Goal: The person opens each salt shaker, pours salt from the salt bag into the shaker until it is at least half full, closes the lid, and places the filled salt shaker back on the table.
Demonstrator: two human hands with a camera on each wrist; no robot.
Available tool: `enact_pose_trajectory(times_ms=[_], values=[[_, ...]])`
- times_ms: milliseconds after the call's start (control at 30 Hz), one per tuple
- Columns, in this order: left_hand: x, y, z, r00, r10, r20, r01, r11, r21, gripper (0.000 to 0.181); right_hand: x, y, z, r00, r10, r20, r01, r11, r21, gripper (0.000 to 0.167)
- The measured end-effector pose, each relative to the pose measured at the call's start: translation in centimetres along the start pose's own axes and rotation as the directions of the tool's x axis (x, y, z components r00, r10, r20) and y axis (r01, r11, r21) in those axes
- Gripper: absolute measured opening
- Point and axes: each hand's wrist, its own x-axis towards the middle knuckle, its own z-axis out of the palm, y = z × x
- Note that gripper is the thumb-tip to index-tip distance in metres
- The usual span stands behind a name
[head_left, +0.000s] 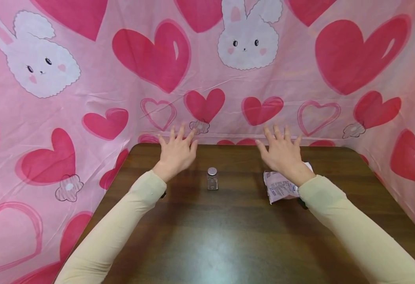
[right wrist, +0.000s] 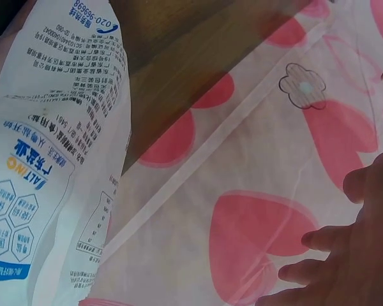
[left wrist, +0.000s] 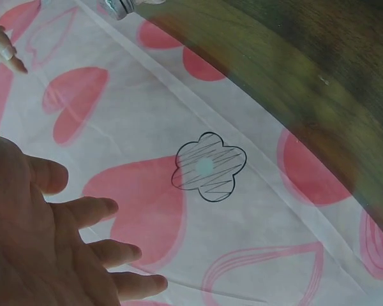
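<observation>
Left hand (head_left: 177, 152) was splayed wide, back of the hand up, fingers straight, off to the left of the glass shaker (head_left: 212, 179) and farther out than it. Right hand (head_left: 284, 152): same pose, fingers fanned wide, to the right of the shaker and also farther out. Couldn't tell if any fingertip touched the backdrop (head_left: 157, 55). Count: two hands, two pale sleeves (head_left: 122, 227), one shaker, one packet (head_left: 276, 189), one table (head_left: 207, 240). Backdrop count in head view: two rabbit faces in full plus a sliver of pale shape right of the shaker at frame edge, three sketched flowers, many hearts. Shaker stood upright on the table, between the two forearms as seen from the head, apart from both hands; small, clear glass body, rounded silvery cap. Couldn't make out its contents. Packet lay right of the shaker, well apart from it, partly covered by the right wrist in head view; crumpled, soft-sided, whitish. Right wrist view showed its face: small dark Chinese print, blue hexagon outlines, a blue band, an orange mark in the logo. Table was dark brown wood grain, running under and all around the shaker, glare patch on the near side of it.
</observation>
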Motion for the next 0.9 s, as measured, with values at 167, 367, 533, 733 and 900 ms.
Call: enact_pose_trajectory(times_ms=[167,367,533,733,900], values=[[-0.1,-0.1,0.0,1.000,0.001,0.008,-0.001,1.000,-0.009,0.059,-0.1,-0.3,0.3,1.000,0.001,-0.002,-0.001,1.000,0.004,0.076],[-0.4,-0.2,0.0,1.000,0.009,0.001,-0.009,1.000,-0.004,0.058,-0.2,-0.8,0.5,1.000,-0.011,-0.002,0.011,1.000,0.008,0.075],[-0.6,-0.3,0.1,1.000,0.008,-0.004,-0.008,1.000,-0.006,0.058,-0.2,-1.1,0.7,1.000,-0.023,-0.002,0.023,1.000,0.013,0.074],[-0.8,-0.3,0.1,1.000,0.014,-0.003,-0.014,1.000,-0.027,0.058,-0.4,-1.7,1.1,1.000,-0.030,0.008,0.029,0.999,0.033,0.076],[-1.0,-0.3,0.2,1.000,0.017,-0.002,-0.017,0.999,-0.038,0.058,-0.5,-2.2,1.3,0.999,-0.036,0.007,0.036,0.999,0.036,0.075]])
